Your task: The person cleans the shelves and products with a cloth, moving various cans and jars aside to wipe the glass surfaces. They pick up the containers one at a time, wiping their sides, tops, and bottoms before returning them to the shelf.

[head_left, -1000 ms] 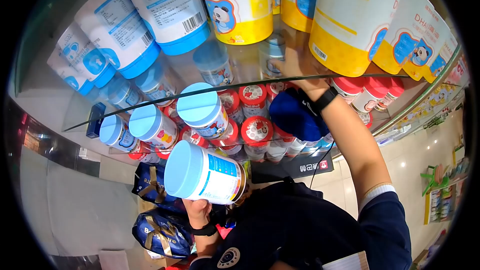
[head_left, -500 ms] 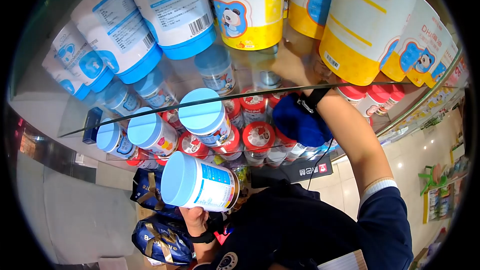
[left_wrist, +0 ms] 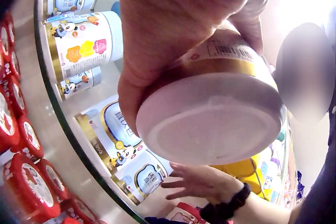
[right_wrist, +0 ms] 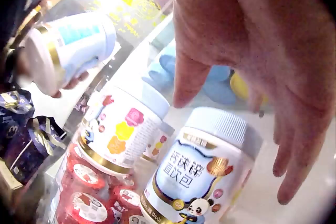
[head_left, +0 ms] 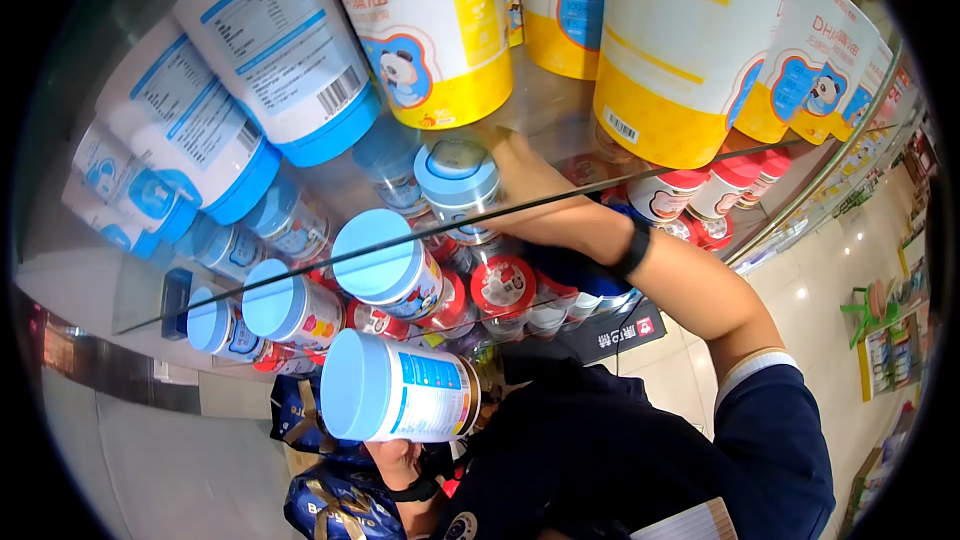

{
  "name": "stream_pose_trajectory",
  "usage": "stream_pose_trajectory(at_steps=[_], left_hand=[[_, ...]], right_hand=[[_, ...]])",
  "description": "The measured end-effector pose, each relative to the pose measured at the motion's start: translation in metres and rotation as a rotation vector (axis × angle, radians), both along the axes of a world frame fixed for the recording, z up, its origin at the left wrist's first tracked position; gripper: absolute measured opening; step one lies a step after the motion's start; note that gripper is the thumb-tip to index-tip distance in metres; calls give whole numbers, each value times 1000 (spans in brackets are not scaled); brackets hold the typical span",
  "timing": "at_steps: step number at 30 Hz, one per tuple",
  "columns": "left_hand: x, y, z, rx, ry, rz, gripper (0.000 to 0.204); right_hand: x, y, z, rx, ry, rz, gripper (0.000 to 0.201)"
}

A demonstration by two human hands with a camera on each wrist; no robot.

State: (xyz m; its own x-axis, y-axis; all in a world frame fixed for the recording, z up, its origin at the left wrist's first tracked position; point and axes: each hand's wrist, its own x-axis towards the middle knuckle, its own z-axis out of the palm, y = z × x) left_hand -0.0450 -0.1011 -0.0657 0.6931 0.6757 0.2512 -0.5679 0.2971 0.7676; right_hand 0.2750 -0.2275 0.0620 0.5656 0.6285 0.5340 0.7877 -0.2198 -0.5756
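Note:
My left hand [head_left: 395, 455] grips a white jar [head_left: 435, 395] with a light-blue lid, held tilted in front of the glass shelf. In the left wrist view, fingers [left_wrist: 131, 92] wrap its side and its white base [left_wrist: 210, 121] faces the camera. My right hand [head_left: 525, 185] reaches over the shelf beside another blue-lidded jar [head_left: 457, 185]. The right wrist view shows this hand [right_wrist: 257, 50] with fingers spread, nothing between them, above a panda-label jar [right_wrist: 197, 171] standing upright. A second upright jar [right_wrist: 123, 129] is beside that one.
The glass shelf edge [head_left: 300, 270] crosses in front of my right forearm. Large white-and-blue canisters [head_left: 280, 50] and white-and-yellow canisters [head_left: 430, 40] stand above. Several red-lidded jars [head_left: 503, 285] fill the level below. Dark-blue gift bags [head_left: 340, 505] lie beneath.
My right hand has come from deeper among the canisters toward the left and front. The blue-lidded jar beside it now stands nearer the front row. My left hand keeps its jar; the view has shifted slightly.

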Motion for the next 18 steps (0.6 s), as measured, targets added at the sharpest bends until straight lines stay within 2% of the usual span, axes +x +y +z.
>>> stream_pose_trajectory(at_steps=[1, 3, 5, 6, 7, 9, 11, 14, 16, 18], left_hand=[[-2, -1, 0, 23, 47, 31, 92], [-6, 0, 1, 48, 49, 15, 94], [-15, 2, -1, 5, 142, 19, 92], [-21, 9, -10, -27, 98, -53, 90], [-23, 14, -14, -53, 57, -128, 88], [-21, 17, -17, -70, 66, -105, 86], [-17, 18, -19, -66, 53, -102, 85], [-15, 19, -22, -42, 30, -113, 82], [-15, 14, -22, -45, 41, -88, 80], [-13, 4, -16, -60, 24, -65, 73]], right_hand=[[-14, -26, 5, -19, -55, 11, 52], [-29, -74, 7, -385, -73, 82, 53], [-43, -112, 7, -708, -8, 46, 55], [-43, -117, 0, -870, 89, 8, 56], [-40, -120, -19, -838, 13, -19, 57], [-32, -121, -55, -760, -145, -83, 58], [-18, -102, -51, -790, -114, -92, 61], [36, -63, -82, -833, -149, -56, 61], [58, -36, -81, -870, -133, -49, 60], [56, -6, -53, -874, -14, -132, 59]])
